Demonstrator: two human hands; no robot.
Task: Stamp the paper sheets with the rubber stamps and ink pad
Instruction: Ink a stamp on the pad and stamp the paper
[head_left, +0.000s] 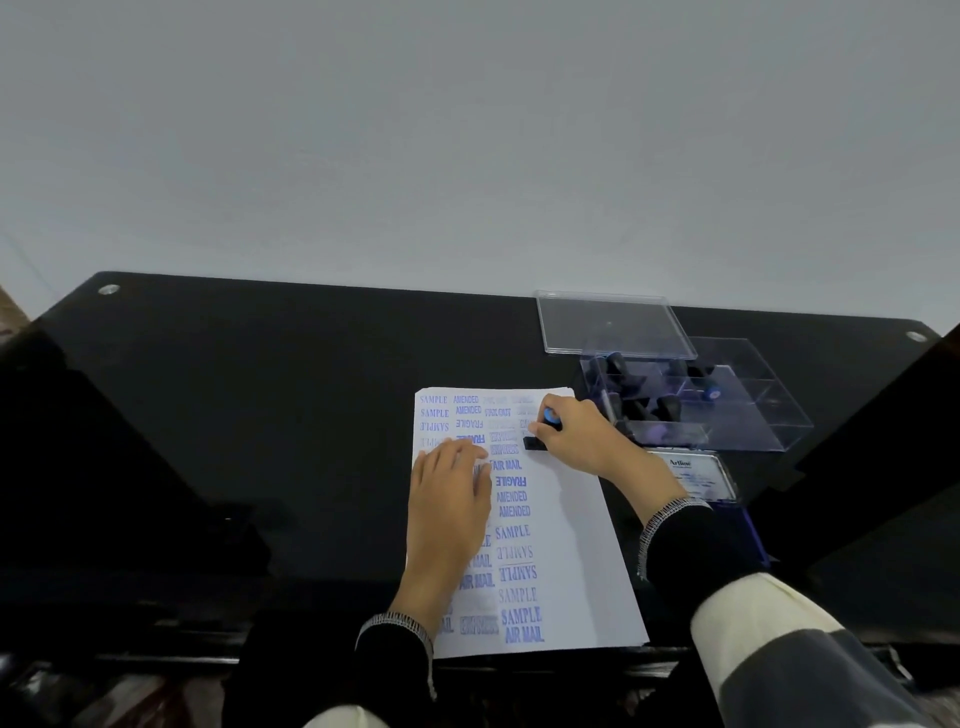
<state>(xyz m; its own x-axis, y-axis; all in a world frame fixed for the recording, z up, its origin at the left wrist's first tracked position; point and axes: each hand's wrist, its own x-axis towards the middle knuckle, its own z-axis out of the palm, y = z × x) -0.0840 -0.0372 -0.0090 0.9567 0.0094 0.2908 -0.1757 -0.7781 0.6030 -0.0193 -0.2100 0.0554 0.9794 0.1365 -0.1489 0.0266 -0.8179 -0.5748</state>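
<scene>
A stack of white paper sheets (566, 519) lies on the black table, its top sheet covered with several blue stamped words. My left hand (449, 499) lies flat on the sheet's left half with straight fingers. My right hand (576, 434) grips a rubber stamp (544, 427) with a blue knob and a black base, and the base sits down on the paper near the upper right. The blue ink pad (711, 480) with its white label lies just right of the sheets, partly behind my right wrist.
A clear plastic organiser box (727, 410) with several more black stamps stands at the back right, its clear lid (613, 325) open behind it. The black glass table (260, 389) runs left, and a pale wall is behind. Dark chair parts flank both sides.
</scene>
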